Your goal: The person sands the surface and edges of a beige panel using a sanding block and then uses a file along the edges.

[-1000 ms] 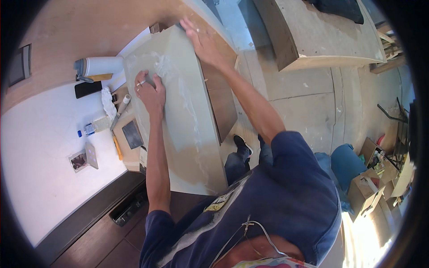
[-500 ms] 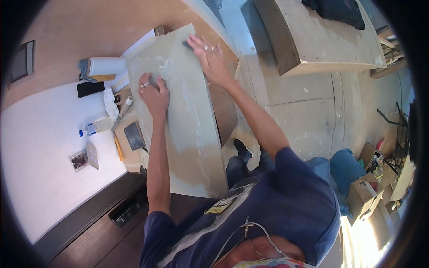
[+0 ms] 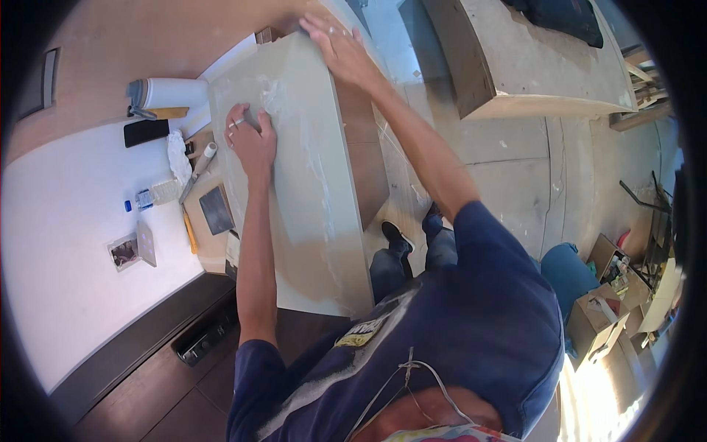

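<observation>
A long pale grey-green panel [image 3: 294, 199] lies before me, with whitish smears and a damp-looking tan patch near its close end. My left hand [image 3: 252, 144] rests on its left part, fingers bent and apart, a ring on one finger. My right hand [image 3: 340, 55] reaches to the far right corner, its fingers stretched out along the edge. A small dark patch shows by those fingertips; whether it is a shadow or a thin pad under them is unclear. I see nothing else in either hand.
Left of the panel are a white roll [image 3: 175, 93], a black phone [image 3: 146, 132], a clear bottle [image 3: 163, 193], a dark flat block [image 3: 216, 210] and an open socket box [image 3: 125, 252]. A wooden box-like unit [image 3: 549, 59] stands far right; cartons [image 3: 598, 317] sit on the right.
My right hand has slid farther away along the panel's right edge to its far corner. My left hand stays at about the same place on the panel. The view has shifted slightly.
</observation>
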A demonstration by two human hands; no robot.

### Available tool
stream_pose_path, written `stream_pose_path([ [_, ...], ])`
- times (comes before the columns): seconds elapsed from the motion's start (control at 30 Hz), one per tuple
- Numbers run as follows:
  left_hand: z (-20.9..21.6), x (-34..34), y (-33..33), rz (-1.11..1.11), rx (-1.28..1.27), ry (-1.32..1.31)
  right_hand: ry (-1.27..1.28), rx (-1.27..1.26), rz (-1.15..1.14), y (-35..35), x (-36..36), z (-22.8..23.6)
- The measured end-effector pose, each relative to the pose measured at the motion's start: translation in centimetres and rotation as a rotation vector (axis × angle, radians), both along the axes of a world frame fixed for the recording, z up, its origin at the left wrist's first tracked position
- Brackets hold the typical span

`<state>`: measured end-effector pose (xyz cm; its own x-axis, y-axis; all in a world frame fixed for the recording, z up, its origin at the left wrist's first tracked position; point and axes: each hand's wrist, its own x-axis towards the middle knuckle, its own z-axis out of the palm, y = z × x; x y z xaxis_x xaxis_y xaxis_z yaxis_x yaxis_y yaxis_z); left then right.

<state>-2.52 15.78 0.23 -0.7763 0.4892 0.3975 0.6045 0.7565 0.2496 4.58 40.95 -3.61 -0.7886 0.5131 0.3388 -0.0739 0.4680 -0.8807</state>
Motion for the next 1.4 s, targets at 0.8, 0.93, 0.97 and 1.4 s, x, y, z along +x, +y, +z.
stream_pose_path([
  [0.8,-1.0,0.3,-1.5,0.026,0.055,-0.010,-0.001,-0.162,0.024,-16.7,20.6,-4.8],
  [0.93,-1.0,-0.1,-1.5,-0.028,0.062,-0.012,0.102,-0.091,-0.068,-14.5,19.3,-1.5],
  [0.97,-1.3,0.2,-2.5,-0.023,0.054,-0.028,0.019,0.070,-0.014,-15.3,19.9,-1.7],
  [1.4,-1.9,-1.0,-3.1,0.025,0.012,-0.070,0.047,-0.052,0.104,-18.2,18.6,-2.8],
])
